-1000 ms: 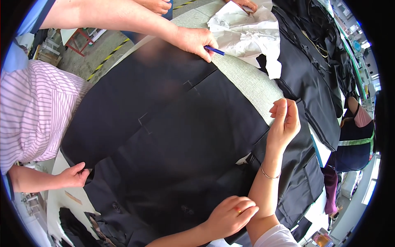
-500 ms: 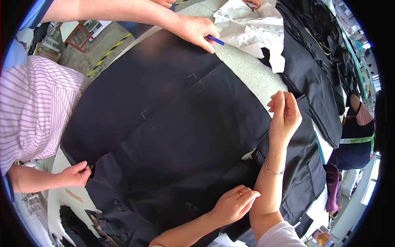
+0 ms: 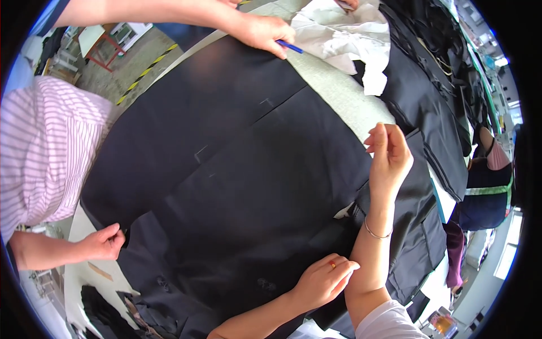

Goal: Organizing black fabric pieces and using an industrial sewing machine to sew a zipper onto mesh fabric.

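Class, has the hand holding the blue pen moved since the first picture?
Yes: against the striped floor tape, the co-worker's hand has moved upward in view.

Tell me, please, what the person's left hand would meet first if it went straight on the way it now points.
The left hand would probably meet the right forearm first, though relative depth is unclear.

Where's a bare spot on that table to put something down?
The pale tabletop has a bare strip between the big black cloth and the crumpled white sheet. A smaller bare patch lies lower left, around a small tan strip. The right side is crowded with piled black fabric.
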Demonstrator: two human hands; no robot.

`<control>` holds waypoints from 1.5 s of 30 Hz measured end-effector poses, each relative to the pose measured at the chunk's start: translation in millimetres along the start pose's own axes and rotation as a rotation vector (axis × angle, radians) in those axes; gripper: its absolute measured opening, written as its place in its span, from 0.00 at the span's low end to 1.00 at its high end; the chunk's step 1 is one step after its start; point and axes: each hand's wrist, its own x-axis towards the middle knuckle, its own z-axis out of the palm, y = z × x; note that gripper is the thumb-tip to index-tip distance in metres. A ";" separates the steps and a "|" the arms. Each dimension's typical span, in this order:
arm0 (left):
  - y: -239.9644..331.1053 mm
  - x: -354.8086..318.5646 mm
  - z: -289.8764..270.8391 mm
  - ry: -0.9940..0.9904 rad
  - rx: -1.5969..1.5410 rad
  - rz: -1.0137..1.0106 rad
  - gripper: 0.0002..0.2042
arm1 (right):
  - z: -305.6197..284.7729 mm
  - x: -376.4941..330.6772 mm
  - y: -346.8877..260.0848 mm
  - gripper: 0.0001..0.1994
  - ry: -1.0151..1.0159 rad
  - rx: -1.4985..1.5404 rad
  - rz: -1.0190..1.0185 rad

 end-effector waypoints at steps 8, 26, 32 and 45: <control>2.3 1.5 2.9 -0.024 -0.022 -0.007 0.13 | -3.6 1.7 -2.7 0.12 -0.010 -0.043 0.016; -1.0 -0.2 4.1 -0.012 -0.020 -0.019 0.12 | -3.3 3.4 -0.3 0.12 0.007 -0.012 0.004; -2.2 -1.3 3.2 -0.017 -0.037 -0.029 0.12 | -0.1 2.5 4.5 0.13 0.001 -0.015 0.017; -5.5 5.2 -1.5 -0.008 -0.059 0.005 0.15 | 3.0 5.2 1.3 0.10 -0.022 -0.083 0.043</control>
